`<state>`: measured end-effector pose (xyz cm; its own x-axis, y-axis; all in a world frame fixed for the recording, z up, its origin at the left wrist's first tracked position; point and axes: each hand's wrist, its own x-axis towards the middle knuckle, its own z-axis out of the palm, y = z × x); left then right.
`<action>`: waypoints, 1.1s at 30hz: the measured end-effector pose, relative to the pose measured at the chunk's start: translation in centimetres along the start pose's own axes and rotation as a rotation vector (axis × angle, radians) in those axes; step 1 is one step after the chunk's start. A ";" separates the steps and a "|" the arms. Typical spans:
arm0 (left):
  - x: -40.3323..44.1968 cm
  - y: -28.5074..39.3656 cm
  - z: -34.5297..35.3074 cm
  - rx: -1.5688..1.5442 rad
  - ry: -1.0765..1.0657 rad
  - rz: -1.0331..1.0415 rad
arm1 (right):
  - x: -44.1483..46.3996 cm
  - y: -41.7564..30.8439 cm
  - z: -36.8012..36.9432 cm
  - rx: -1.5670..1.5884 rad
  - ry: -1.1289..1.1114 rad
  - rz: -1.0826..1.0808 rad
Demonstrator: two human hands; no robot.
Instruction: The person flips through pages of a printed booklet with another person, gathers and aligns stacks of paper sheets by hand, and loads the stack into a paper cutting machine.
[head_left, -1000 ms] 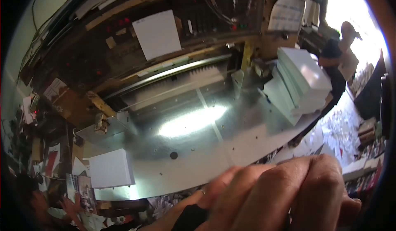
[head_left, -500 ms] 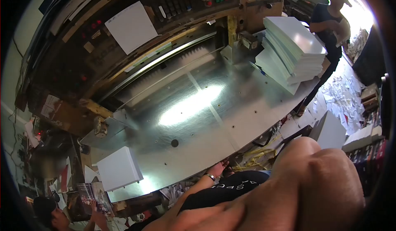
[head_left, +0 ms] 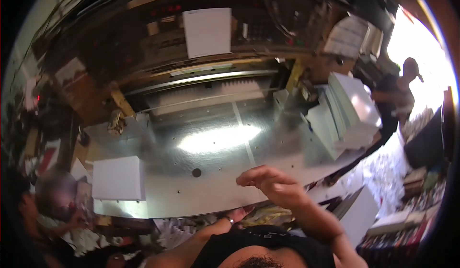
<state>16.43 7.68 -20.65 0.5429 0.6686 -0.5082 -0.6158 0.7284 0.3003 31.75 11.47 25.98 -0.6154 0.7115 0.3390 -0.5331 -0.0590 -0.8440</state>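
My right hand (head_left: 273, 185) is raised over the front part of a metal machine table (head_left: 211, 184). Its fingers point left, slightly curved, with nothing in them. My left hand (head_left: 241, 214) is low at the table's front edge, a band (head_left: 231, 221) around its wrist. Its fingers look stretched out along the edge, partly in shadow, and nothing shows in them. A block of white paper (head_left: 117, 179) sits at the table's left end. Toward the right end stands a tall, uneven stack of white sheets (head_left: 352, 107).
A machine housing with a white sheet (head_left: 207, 32) on its front rises behind the table. One person (head_left: 395, 95) stands at the right beside scattered paper (head_left: 383, 162). Another person (head_left: 62, 225) is at the lower left. Piled books (head_left: 395, 239) lie at the lower right.
My right arm has swung from close to the camera to over the table's front, its hand now visible. My left hand stays by the edge. The view has turned and levelled.
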 end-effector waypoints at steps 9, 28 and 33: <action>4.8 -3.8 -3.0 -0.072 -0.168 0.178 | -12.5 14.6 -11.3 -1.572 0.089 0.871; -0.9 -0.4 5.4 -0.382 0.050 -0.010 | -12.4 15.5 -9.8 -1.755 0.008 0.925; -1.0 -0.9 4.4 -0.236 0.054 -0.064 | -12.6 15.6 -10.0 -1.750 -0.006 0.905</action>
<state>18.99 7.05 -16.84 0.5582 0.6084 -0.5641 -0.7005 0.7099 0.0725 36.94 8.60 4.41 -0.3352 0.8729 -0.3547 0.9417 0.2987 -0.1547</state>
